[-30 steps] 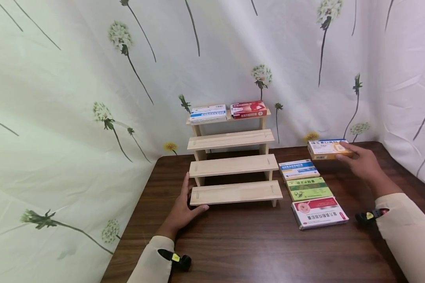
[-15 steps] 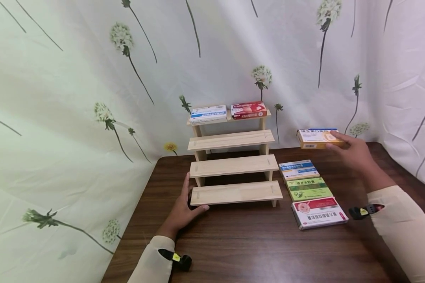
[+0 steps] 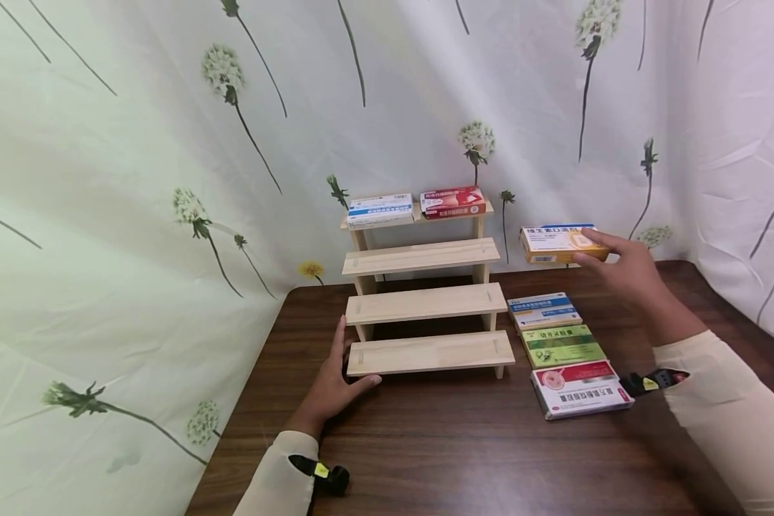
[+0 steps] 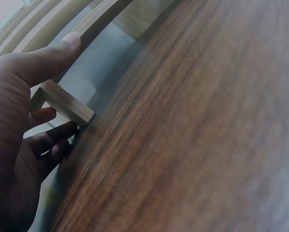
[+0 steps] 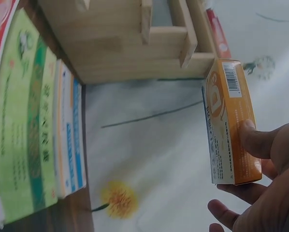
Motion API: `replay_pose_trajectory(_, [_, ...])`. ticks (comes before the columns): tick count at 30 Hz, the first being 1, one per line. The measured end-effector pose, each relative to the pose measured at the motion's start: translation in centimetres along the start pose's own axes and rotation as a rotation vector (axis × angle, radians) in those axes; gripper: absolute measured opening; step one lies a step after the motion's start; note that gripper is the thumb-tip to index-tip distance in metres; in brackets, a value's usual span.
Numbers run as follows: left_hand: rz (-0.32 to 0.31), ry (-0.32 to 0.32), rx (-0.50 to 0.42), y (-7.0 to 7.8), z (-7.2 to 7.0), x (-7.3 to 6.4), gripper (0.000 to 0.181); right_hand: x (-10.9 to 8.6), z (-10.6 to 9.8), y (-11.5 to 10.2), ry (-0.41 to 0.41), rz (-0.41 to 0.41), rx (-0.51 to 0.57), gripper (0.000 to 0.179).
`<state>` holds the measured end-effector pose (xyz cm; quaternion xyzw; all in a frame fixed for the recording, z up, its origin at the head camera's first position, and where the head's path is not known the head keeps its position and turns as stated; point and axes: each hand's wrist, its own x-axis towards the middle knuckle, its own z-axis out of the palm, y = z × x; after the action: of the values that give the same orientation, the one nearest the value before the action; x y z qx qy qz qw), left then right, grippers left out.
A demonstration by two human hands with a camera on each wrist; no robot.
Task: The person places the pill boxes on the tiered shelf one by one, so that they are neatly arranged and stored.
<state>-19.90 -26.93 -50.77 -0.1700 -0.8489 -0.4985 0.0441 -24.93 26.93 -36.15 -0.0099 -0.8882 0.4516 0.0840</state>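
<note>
My right hand (image 3: 626, 269) holds an orange-and-white medicine box (image 3: 562, 244) in the air above the table's back right. Thumb and fingers pinch the box by its right end, as the right wrist view also shows. A wooden stepped display rack (image 3: 428, 304) stands in the middle of the table. At the left end of its lowest step, my left hand (image 3: 330, 387) grips the rack, thumb on the front edge and fingers round the side leg (image 4: 69, 104). On the top step lie a white-and-blue medicine box (image 3: 379, 208) and a red medicine box (image 3: 453, 201).
Right of the rack, a column of boxes lies on the brown table (image 3: 438, 444): a blue-and-white box (image 3: 545, 310), a green box (image 3: 564, 345) and a red-and-white box (image 3: 582, 389). A flower-printed curtain (image 3: 387, 86) hangs close behind the rack.
My right hand has carried the orange-and-white medicine box leftward and up, towards the rack. The left hand and the rack have stayed in place.
</note>
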Motion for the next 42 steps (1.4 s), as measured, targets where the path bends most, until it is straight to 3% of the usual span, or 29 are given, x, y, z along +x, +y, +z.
replay_pose_trajectory(10, [-0.006, 0.000, -0.003, 0.1, 0.0, 0.0, 0.130, 0.1, 1.1, -2.6, 0.024, -0.083, -0.053, 0.068])
replay_pose_trajectory(20, [0.006, -0.005, 0.005, 0.0, 0.0, 0.1, 0.131, -0.4, 2.8, -4.8, 0.000, -0.122, -0.008, 0.064])
replay_pose_trajectory(32, [-0.005, -0.002, -0.005, 0.1, 0.0, 0.0, 0.131, -0.8, 5.1, -7.5, -0.032, -0.073, 0.112, 0.063])
replay_pose_trajectory(42, [-0.010, 0.004, 0.005, 0.1, 0.0, 0.0, 0.131, -0.7, 7.2, -9.2, 0.011, -0.186, 0.067, 0.059])
